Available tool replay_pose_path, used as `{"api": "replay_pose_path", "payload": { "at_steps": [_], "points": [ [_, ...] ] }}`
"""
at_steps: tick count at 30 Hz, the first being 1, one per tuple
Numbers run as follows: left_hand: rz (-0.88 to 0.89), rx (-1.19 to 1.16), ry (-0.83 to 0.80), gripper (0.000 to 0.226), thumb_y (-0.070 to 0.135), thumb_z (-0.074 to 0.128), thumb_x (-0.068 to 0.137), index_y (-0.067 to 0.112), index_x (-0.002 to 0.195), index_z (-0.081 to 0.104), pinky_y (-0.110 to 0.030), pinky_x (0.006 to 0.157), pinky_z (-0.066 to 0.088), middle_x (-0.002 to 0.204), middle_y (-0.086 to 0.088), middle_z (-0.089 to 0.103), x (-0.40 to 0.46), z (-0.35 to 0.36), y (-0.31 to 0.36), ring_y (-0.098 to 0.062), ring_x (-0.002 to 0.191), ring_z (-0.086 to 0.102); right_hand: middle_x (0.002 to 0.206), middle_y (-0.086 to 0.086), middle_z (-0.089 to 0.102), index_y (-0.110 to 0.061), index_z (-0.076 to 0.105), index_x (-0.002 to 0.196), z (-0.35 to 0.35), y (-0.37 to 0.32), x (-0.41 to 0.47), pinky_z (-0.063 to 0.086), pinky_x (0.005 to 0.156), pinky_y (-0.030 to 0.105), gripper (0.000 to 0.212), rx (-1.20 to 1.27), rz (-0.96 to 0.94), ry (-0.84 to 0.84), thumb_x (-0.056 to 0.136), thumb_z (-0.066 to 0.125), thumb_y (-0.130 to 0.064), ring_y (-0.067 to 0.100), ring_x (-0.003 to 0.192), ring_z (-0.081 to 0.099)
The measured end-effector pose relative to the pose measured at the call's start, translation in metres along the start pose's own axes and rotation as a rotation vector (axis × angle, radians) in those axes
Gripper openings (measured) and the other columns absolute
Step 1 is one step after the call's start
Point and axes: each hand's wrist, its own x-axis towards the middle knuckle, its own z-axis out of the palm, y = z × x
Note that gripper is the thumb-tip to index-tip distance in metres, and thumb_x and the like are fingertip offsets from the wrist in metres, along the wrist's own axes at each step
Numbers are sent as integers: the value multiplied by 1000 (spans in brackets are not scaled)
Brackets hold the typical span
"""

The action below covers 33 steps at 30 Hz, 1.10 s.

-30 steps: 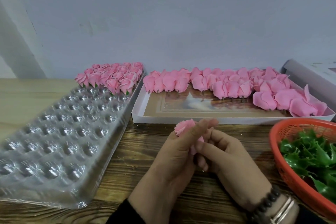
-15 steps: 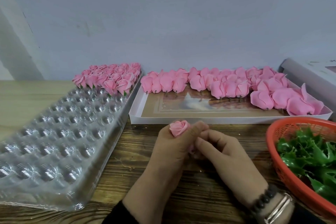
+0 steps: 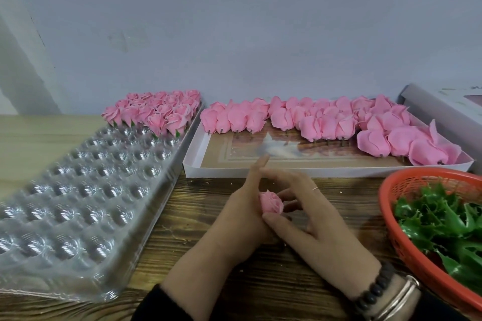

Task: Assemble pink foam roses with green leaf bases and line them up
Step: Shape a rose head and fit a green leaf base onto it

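Observation:
A small pink foam rose point(image 3: 271, 202) sits between my two hands over the wooden table. My left hand point(image 3: 242, 214) cups it from the left with the index finger raised. My right hand point(image 3: 310, 219) holds it with thumb below and fingers curled behind it. No leaf base shows on this rose. Finished roses with green bases point(image 3: 159, 112) stand in the far rows of a clear plastic cavity tray point(image 3: 86, 190). Loose pink rose heads point(image 3: 326, 122) lie along the back of a shallow white box point(image 3: 234, 171). Green leaf bases point(image 3: 443, 221) fill an orange basket point(image 3: 407, 250).
A grey-white box point(image 3: 448, 104) stands at the far right behind the basket. A pale wall rises just behind the table. The cavity tray overhangs the table's front left.
The rose has come down from my left fingertips into the gap between both hands. My right fingers have spread and wrapped round it.

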Motion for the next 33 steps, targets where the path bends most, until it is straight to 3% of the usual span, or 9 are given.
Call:
{"api": "replay_pose_path", "payload": {
  "at_steps": [2,8,13,19,22,25,28,31,33],
  "points": [
    [3,94,-41,105,10,73,76,50,133,-6,-3,91,37,111,20,59,0,-2,0,8,107,55,115,-20,49,-42,50,116,-1,-1,1,44,84,12,40,-31,-9,-45,81,59,-27,2,107,52],
    [-4,156,-104,114,10,74,74,51,132,-15,-19,99,40,118,11,60,0,-4,0,-2,110,56,99,-24,55,-44,51,104,-7,0,2,41,74,12,36,8,60,-103,74,63,-30,2,90,55],
    [17,124,-121,111,10,76,72,62,119,-10,-18,97,41,117,14,60,-1,-5,-2,0,108,57,90,-7,59,-40,54,100,-9,-1,3,50,71,33,36,75,98,-119,69,68,-29,14,76,56],
    [7,97,-142,110,18,79,69,58,127,-5,-3,83,40,102,21,62,-1,-4,-2,12,97,56,72,-11,57,-31,62,89,-10,0,4,42,61,17,22,179,133,-105,78,72,-14,4,65,51],
    [11,77,-144,111,16,81,67,58,129,0,-8,84,44,97,9,66,0,-3,-4,7,90,61,67,-6,55,-24,64,78,-9,-2,4,40,59,17,17,172,131,-68,77,72,-9,5,60,50],
    [17,56,-138,109,10,82,66,56,134,10,-22,88,49,90,-3,66,0,-2,-2,-7,84,63,71,15,59,-18,64,72,-7,-3,4,45,62,35,15,169,130,-11,74,74,-6,28,65,54],
    [10,26,-119,109,11,84,62,59,133,17,-25,83,50,81,5,58,-2,-7,0,-3,76,59,65,19,58,-10,66,70,-5,-2,5,44,57,30,11,230,162,81,71,74,-3,24,57,51],
    [28,123,0,100,27,84,60,60,131,23,-27,88,49,99,5,54,-5,-10,9,-6,93,57,52,4,52,-10,65,67,-4,5,7,39,51,18,13,290,220,185,72,73,-1,11,52,45],
    [151,251,185,74,30,78,68,48,128,38,-14,83,46,104,12,50,-6,-4,22,4,98,50,52,3,52,-6,63,66,-5,7,8,41,52,20,15,344,257,265,74,69,4,12,54,46]
  ]
}}
